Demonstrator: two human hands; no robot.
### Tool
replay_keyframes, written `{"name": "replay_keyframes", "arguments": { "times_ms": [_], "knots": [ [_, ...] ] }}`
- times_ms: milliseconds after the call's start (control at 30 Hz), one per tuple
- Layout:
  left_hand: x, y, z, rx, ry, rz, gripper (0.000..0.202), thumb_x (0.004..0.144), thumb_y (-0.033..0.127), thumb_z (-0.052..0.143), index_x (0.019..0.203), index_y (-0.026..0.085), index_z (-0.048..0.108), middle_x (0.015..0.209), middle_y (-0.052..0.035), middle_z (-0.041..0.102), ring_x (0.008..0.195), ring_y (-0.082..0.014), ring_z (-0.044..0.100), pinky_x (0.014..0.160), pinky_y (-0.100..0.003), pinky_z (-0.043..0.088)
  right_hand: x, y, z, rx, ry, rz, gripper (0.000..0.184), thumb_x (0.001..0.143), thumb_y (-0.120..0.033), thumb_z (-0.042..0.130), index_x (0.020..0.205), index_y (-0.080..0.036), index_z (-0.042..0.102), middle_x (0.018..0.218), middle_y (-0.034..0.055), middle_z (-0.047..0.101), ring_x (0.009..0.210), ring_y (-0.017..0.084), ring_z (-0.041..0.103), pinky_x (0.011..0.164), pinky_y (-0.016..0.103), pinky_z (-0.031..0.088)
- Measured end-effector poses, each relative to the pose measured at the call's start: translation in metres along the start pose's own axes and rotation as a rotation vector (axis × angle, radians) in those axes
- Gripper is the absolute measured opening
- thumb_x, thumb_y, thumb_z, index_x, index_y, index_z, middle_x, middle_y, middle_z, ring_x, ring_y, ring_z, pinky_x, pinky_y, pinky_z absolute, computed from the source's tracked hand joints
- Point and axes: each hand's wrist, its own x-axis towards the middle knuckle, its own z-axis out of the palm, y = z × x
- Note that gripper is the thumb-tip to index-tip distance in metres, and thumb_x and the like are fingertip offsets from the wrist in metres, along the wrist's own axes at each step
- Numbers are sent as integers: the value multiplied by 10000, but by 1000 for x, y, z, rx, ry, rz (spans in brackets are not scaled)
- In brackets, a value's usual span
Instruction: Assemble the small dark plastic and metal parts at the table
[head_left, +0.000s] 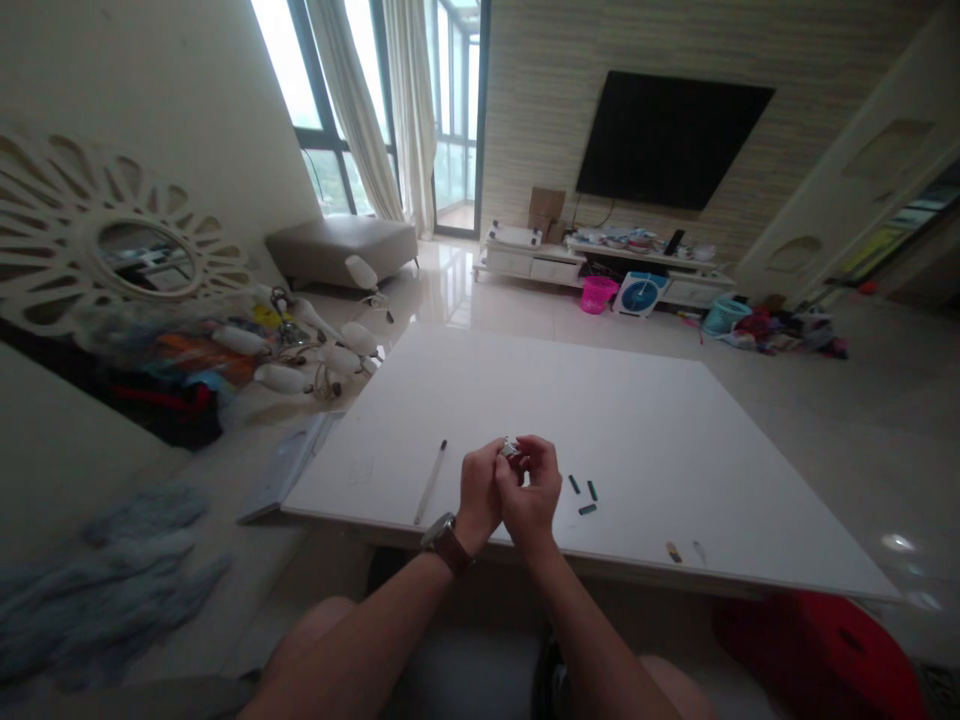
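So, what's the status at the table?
Left hand and right hand together, holding small, irregular whitish object. Three short dark-green pieces lying rightward. Nothing visibly blocking.

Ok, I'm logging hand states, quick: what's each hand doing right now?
Left hand: closed, fingers curled at a small whitish object, too small to identify.
Right hand: closed, holding that same object against the left.

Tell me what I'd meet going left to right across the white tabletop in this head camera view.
A faint squarish patch, a slim pen-like stick, the person's left hand, right hand, three small dark green pieces, a small brown-and-black item, a small pale item.
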Motion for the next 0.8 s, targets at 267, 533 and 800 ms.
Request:
{"name": "replay_keyframes", "arguments": {
  "times_ms": [267, 533, 800],
  "knots": [
    [-3, 0, -3, -14, 4, 4, 120, 755, 187, 542, 636, 170, 545, 601, -7, 625, 556, -121, 507, 534, -227, 325, -5, -1, -1, 7, -26, -58, 201, 791, -206, 671, 983, -197, 613, 856, 9, 651, 696, 144, 609, 633, 278, 496],
    [0, 2, -4, -47, -9, -10, 134, 780, 217, 559, 653, 172, 551, 566, 8, 607, 528, -113, 502, 514, -219, 331, -1, -2, 0, -34, -49, -121, 206, 795, -194, 669, 999, -207, 638, 861, 12, 648, 720, 150, 614, 638, 278, 506],
    [3, -3, -1, -8, -19, -14, 164, 823, 249, 552, 674, 180, 553, 610, -8, 632, 555, -125, 524, 541, -233, 330, 2, 0, 0, -20, -40, -76, 178, 790, -195, 670, 967, -202, 662, 825, 13, 657, 674, 142, 594, 560, 253, 474]
  ]
}}
